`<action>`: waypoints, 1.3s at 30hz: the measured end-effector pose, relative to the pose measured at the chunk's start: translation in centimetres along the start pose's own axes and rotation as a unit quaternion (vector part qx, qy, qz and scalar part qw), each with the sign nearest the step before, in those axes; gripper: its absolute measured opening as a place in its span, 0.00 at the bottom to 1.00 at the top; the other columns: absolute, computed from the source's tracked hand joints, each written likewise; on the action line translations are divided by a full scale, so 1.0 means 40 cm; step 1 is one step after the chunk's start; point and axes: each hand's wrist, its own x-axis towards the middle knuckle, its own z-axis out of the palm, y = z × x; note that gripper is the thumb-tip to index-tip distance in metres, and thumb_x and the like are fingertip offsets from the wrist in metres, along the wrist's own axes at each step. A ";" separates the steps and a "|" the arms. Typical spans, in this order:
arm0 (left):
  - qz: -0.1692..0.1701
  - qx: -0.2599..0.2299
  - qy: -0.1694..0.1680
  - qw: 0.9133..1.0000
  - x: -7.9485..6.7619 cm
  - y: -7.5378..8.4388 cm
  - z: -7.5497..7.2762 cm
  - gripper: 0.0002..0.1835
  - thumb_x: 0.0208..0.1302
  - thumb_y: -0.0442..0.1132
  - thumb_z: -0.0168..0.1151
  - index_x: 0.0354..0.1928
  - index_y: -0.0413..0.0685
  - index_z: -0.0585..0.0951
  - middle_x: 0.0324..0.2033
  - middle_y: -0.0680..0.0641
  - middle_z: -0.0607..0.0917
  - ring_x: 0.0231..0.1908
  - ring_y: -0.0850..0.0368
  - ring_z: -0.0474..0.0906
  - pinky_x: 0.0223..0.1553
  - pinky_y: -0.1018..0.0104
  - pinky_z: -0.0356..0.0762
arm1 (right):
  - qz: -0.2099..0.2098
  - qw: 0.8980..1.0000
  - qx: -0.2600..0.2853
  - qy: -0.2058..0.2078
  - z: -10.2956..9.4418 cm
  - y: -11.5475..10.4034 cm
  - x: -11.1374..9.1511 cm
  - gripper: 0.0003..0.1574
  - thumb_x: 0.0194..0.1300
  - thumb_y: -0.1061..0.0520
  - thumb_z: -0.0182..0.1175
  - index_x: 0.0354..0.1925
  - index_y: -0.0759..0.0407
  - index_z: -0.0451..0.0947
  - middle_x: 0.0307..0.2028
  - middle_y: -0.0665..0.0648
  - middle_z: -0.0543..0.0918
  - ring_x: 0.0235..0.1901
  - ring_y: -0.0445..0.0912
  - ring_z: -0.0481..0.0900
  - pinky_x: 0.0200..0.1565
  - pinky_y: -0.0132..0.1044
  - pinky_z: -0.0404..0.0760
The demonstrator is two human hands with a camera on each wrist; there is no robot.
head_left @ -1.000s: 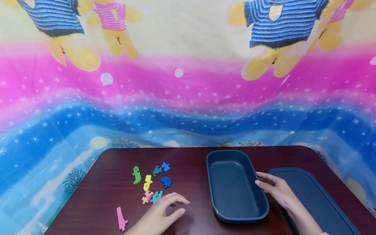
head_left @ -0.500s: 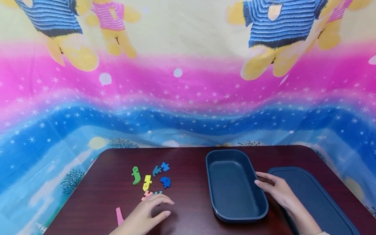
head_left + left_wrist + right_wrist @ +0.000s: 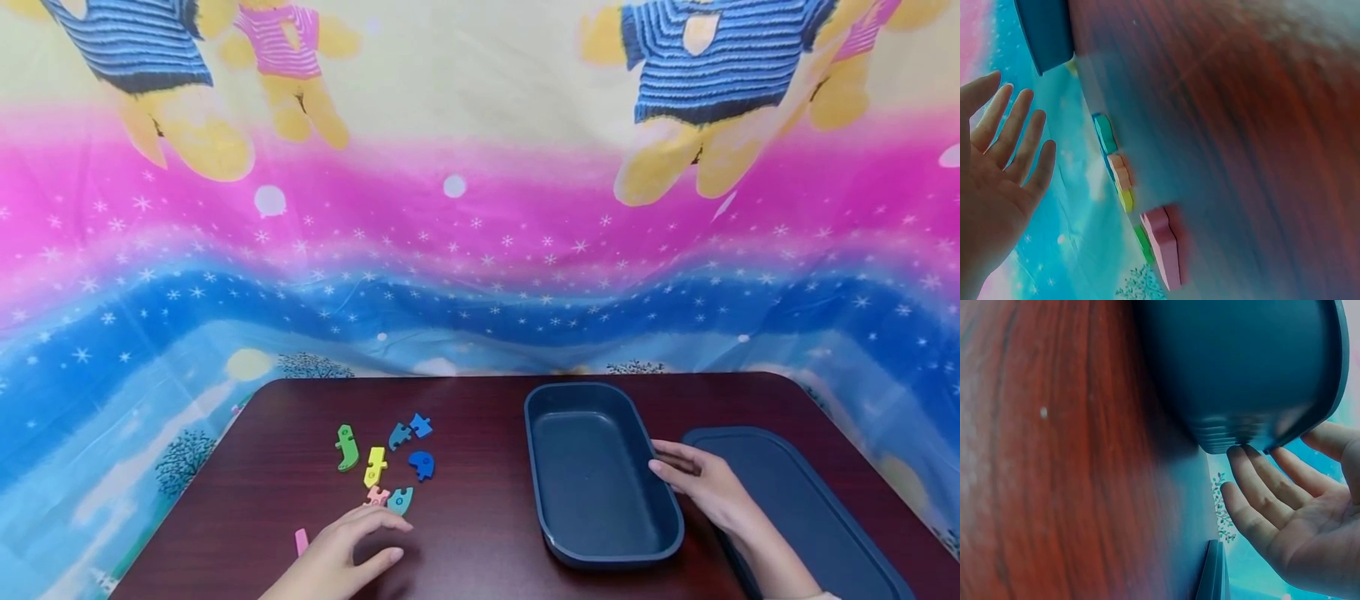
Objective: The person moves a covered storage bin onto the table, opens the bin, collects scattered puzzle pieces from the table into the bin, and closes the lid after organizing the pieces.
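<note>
Cloth (image 3: 480, 208) printed with bears and snowflakes hangs behind the dark red-brown table (image 3: 480, 492). At the right of the table lies a flat dark lid (image 3: 802, 508), and just beside it stands a deep container (image 3: 600, 483), upright. The right hand (image 3: 712, 487) touches the container's outer side with fingertips; its fingers are slightly apart and almost straight. The left hand (image 3: 341, 546) is above the table, its fingers spread and lightly bent. Near it lie a long pink piece (image 3: 302, 542), partly hidden, a green piece (image 3: 347, 448), a yellow piece (image 3: 375, 467), a teal piece (image 3: 401, 500) just beside a salmon piece (image 3: 377, 496), a dark blue piece (image 3: 422, 465), a grey-blue piece (image 3: 400, 436) and a bright blue piece (image 3: 422, 425).
</note>
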 end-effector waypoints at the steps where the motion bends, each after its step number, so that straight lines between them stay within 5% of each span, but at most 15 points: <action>1: -0.015 -0.004 -0.009 1.000 -0.003 -0.001 -0.004 0.12 0.70 0.50 0.61 0.51 0.61 0.82 0.48 0.63 0.81 0.52 0.61 0.76 0.50 0.62 0.77 | 0.001 1.000 -0.001 0.000 -0.001 0.000 0.000 0.44 0.72 0.41 0.58 0.70 0.70 0.62 0.63 0.73 0.71 0.57 0.61 0.77 0.48 0.46 0.82; 5: -0.058 -0.008 -0.039 0.998 -0.016 -0.011 -0.024 0.15 0.69 0.55 0.60 0.53 0.62 0.81 0.51 0.61 0.80 0.54 0.60 0.75 0.50 0.60 0.77 | 0.007 1.000 0.000 -0.003 -0.002 0.000 0.001 0.44 0.72 0.40 0.58 0.70 0.69 0.62 0.62 0.73 0.72 0.57 0.62 0.77 0.49 0.47 0.82; 13: -0.066 -0.012 -0.065 0.996 -0.050 -0.058 -0.047 0.16 0.68 0.54 0.62 0.54 0.60 0.81 0.50 0.57 0.81 0.51 0.61 0.76 0.46 0.62 0.78 | 0.004 1.000 -0.003 -0.005 -0.002 -0.004 -0.001 0.43 0.72 0.41 0.57 0.71 0.69 0.62 0.63 0.73 0.71 0.57 0.62 0.76 0.49 0.47 0.82; 20: -0.071 -0.027 -0.036 0.996 -0.083 -0.092 -0.058 0.14 0.68 0.48 0.64 0.52 0.55 0.82 0.47 0.53 0.82 0.40 0.64 0.73 0.29 0.69 0.74 | -0.003 1.000 -0.002 -0.004 -0.002 -0.004 -0.003 0.42 0.73 0.43 0.57 0.70 0.70 0.62 0.62 0.74 0.72 0.58 0.63 0.76 0.50 0.48 0.81; 26: -0.070 0.021 -0.032 0.997 -0.110 -0.122 -0.073 0.13 0.66 0.50 0.66 0.51 0.59 0.83 0.45 0.61 0.82 0.44 0.65 0.75 0.39 0.68 0.77 | -0.006 1.000 0.000 -0.004 0.000 -0.002 -0.004 0.41 0.73 0.43 0.57 0.70 0.70 0.63 0.62 0.74 0.72 0.57 0.63 0.76 0.49 0.47 0.82; 39: -0.043 0.041 -0.026 0.998 -0.149 -0.175 -0.087 0.15 0.62 0.48 0.69 0.50 0.60 0.83 0.45 0.63 0.82 0.43 0.66 0.75 0.39 0.69 0.77 | 0.001 1.000 0.001 -0.008 -0.004 0.001 -0.001 0.42 0.73 0.42 0.57 0.71 0.69 0.62 0.63 0.73 0.71 0.58 0.62 0.76 0.49 0.47 0.82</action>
